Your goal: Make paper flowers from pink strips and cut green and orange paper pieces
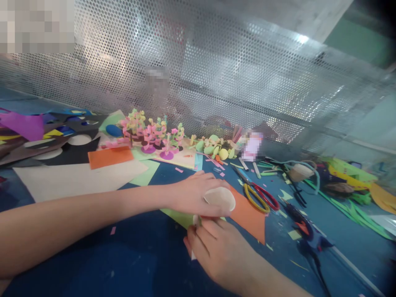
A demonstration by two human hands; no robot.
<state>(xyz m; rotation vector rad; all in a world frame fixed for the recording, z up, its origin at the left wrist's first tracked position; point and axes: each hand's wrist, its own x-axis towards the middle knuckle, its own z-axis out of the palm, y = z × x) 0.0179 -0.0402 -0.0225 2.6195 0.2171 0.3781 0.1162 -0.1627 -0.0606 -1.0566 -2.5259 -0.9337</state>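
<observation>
My left hand (193, 193) reaches across from the left and pinches a cream round paper disc (220, 199) between thumb and fingers. My right hand (216, 246) sits just below it, fingers curled round a small white piece (194, 220) that is mostly hidden. Both hands rest over a light green paper (179, 216) and an orange paper sheet (249, 216) on the blue table. Scissors with yellow and red handles (260, 197) lie just right of the disc.
Small paper trees on purple bases (151, 134) and green and yellow paper shapes (213, 147) stand behind. Orange (109, 157), cream (77, 179) and dark sheets lie left. A glue gun (305, 231) and green strips (349, 206) lie right. A perforated metal screen (216, 74) closes the back.
</observation>
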